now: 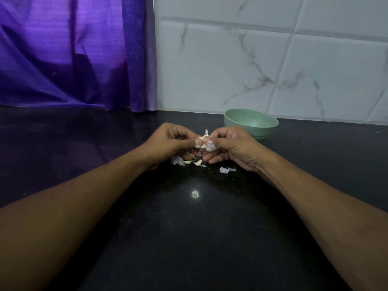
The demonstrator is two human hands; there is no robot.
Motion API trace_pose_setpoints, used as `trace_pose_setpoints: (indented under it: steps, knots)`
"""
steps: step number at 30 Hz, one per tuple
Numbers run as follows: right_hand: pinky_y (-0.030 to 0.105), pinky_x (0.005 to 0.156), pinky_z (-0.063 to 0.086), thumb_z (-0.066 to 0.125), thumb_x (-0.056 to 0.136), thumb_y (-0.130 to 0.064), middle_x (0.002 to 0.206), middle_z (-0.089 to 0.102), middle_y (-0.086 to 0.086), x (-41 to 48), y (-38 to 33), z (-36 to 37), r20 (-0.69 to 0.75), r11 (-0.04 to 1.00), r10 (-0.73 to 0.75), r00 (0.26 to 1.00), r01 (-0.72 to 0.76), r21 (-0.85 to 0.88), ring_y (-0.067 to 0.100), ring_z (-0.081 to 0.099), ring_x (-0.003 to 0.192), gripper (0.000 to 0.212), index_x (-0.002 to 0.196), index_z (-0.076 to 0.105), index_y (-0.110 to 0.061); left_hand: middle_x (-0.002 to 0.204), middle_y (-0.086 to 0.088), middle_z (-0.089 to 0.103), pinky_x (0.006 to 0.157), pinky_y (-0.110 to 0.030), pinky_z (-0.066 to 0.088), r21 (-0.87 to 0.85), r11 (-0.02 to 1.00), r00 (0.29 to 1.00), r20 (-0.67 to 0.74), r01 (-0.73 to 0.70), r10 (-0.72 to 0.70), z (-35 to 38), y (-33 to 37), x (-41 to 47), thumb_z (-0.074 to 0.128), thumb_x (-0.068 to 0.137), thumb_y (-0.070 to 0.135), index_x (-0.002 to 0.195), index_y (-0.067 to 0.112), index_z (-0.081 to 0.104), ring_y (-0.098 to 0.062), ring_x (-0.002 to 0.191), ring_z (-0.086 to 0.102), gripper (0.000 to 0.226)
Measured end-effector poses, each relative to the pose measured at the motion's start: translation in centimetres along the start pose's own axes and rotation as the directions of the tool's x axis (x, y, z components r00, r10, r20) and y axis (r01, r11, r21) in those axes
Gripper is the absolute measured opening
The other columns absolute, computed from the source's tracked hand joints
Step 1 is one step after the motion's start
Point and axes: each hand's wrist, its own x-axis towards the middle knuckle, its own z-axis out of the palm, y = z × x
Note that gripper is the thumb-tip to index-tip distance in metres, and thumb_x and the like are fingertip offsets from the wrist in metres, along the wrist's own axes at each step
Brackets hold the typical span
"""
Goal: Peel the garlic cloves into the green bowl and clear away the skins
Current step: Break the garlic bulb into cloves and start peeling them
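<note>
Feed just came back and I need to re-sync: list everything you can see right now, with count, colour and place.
garlic bulb: one, white with papery skin, held up between both hands above the counter
loose cloves: about two, off-white, on the counter under the hands
skin scraps: a few pieces, white, on the counter below the hands
green bowl: one, pale green, on the counter behind the right hand, near the wall; no cloves visible inside
countertop: one, black, speckled, across the foreground
curtain: one, purple, back left
tiled wall: one, white marbled, back right
left hand: one, pinches the bulb
right hand: one, pinches the bulb
</note>
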Motion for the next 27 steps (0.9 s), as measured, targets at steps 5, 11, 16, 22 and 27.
trace_pose_setpoints:
  steps: [5, 11, 16, 22, 27]
  knots:
    - [0.031, 0.063, 0.065, 0.074, 0.083, -0.016, 0.083, 0.073, 0.024, 0.04, -0.01, 0.10, -0.018, 1.000, -0.022, 1.000, 0.021, -0.005, 0.028, 0.076, 0.071, 0.017, 0.088, 0.065, -0.003, 0.090, -0.021, 0.077, 0.065, -0.024, 0.061, -0.010, 1.000, 0.999, -0.033, -0.011, 0.011, 0.13, -0.08, 0.03, 0.077, 0.086, 0.016, 0.104, 0.001, 0.077, -0.020, 0.078, 0.074, 0.024]
    - [0.039, 0.078, 0.065, 0.078, 0.084, -0.006, 0.100, 0.074, 0.026, 0.10, -0.26, -0.22, -0.004, 0.998, -0.018, 1.000, 0.017, -0.068, 0.029, 0.075, 0.079, 0.026, 0.107, 0.069, 0.003, 0.100, -0.018, 0.078, 0.067, -0.026, 0.061, 0.024, 1.000, 0.997, -0.082, -0.011, 0.013, 0.15, -0.02, 0.07, 0.075, 0.093, 0.015, 0.112, 0.005, 0.075, -0.028, 0.089, 0.075, 0.021]
    - [0.031, 0.068, 0.065, 0.075, 0.087, 0.003, 0.080, 0.075, 0.017, 0.04, -0.52, -0.11, -0.042, 0.992, -0.016, 0.999, 0.011, -0.123, 0.025, 0.076, 0.072, 0.016, 0.101, 0.069, 0.001, 0.103, -0.019, 0.077, 0.066, -0.025, 0.059, 0.097, 0.995, 0.996, -0.085, -0.034, 0.042, 0.50, 0.05, 0.06, 0.075, 0.094, 0.017, 0.116, 0.004, 0.072, -0.023, 0.087, 0.073, 0.026]
    - [0.033, 0.067, 0.063, 0.079, 0.082, 0.006, 0.085, 0.076, 0.019, -0.16, -0.72, 0.35, -0.027, 0.983, -0.045, 0.999, 0.039, -0.181, 0.028, 0.076, 0.073, 0.023, 0.100, 0.066, 0.002, 0.095, -0.019, 0.077, 0.064, -0.026, 0.061, 0.056, 0.998, 0.995, -0.097, -0.006, 0.011, 0.61, 0.29, -0.11, 0.081, 0.086, 0.013, 0.112, -0.001, 0.070, -0.019, 0.080, 0.075, 0.031]
    - [0.035, 0.069, 0.064, 0.078, 0.081, -0.005, 0.083, 0.075, 0.016, -0.41, -0.63, 0.40, 0.009, 0.993, -0.039, 0.999, 0.040, -0.114, 0.026, 0.074, 0.074, 0.020, 0.097, 0.066, -0.002, 0.084, -0.015, 0.077, 0.056, -0.022, 0.059, -0.072, 0.997, 0.995, -0.097, 0.020, -0.027, 0.64, 0.60, -0.17, 0.083, 0.076, 0.016, 0.101, -0.001, 0.069, -0.017, 0.069, 0.074, 0.033]
